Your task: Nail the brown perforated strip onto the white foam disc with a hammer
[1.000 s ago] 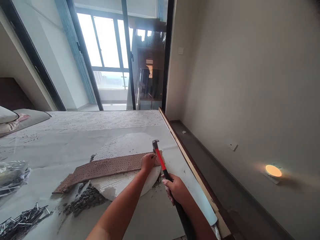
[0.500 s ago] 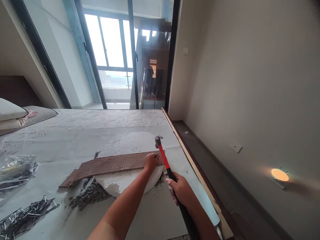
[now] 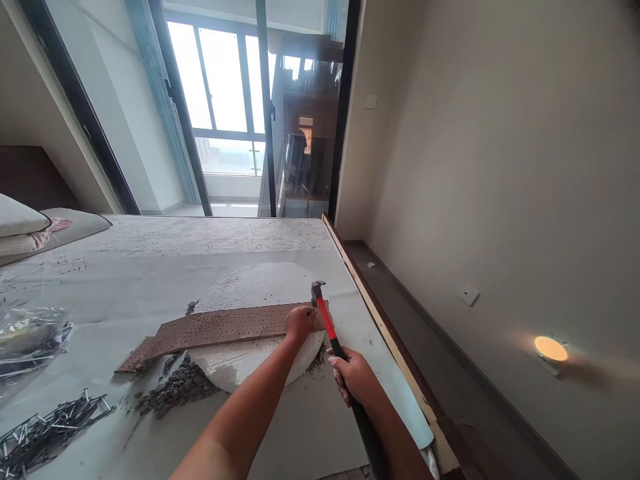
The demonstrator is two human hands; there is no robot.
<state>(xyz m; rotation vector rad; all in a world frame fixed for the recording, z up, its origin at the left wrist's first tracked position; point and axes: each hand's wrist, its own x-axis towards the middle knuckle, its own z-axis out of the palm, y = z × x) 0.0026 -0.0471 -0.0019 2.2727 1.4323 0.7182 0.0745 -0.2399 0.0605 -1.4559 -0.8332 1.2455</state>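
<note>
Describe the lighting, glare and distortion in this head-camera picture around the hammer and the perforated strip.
Head view: daylight blows out the tall glass window; a round orange wall light casts a warm glow on the beige wall. Wide-angle lens tilts the door frames and stretches the forearms. The red-and-black handled hammer in the right hand and the brown perforated strip under the left hand appear reasonably sharp.

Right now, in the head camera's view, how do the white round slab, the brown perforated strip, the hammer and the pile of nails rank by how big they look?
1. white round slab, partly covered
2. brown perforated strip
3. hammer and pile of nails: unsure; the hammer's grip is hidden by the right hand, and the nails lie closer and run out of frame.
</note>
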